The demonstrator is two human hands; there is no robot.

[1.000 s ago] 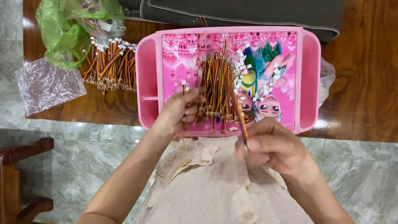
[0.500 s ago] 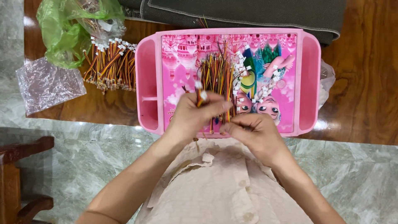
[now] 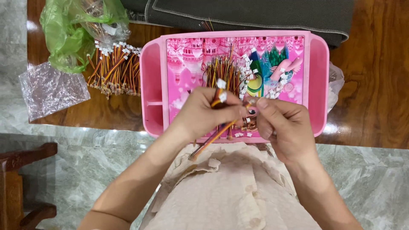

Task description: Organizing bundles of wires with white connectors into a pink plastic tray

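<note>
My left hand (image 3: 204, 116) is closed around a small bundle of thin red, yellow and dark wires (image 3: 213, 138) that trails down toward my lap; a white connector (image 3: 221, 84) sticks up above its fingers. My right hand (image 3: 282, 123) is beside it, fingertips pinched at the same bundle near the left thumb. Both hands hover over the near edge of a pink plastic tray (image 3: 149, 76) with a cartoon picture on its floor. A heap of similar wires with white connectors (image 3: 228, 72) lies in the tray just beyond my hands.
A second pile of wires (image 3: 115, 70) lies on the wooden table left of the tray, next to a green plastic bag (image 3: 64, 34) and a clear plastic bag (image 3: 51, 91). A dark bag (image 3: 255, 12) sits behind the tray. A wooden chair (image 3: 21, 179) stands at lower left.
My right hand moved up and left from near my lap to meet my left hand. The left hand shifted right, off the wire heap, and now holds a wire bundle with the right hand.
</note>
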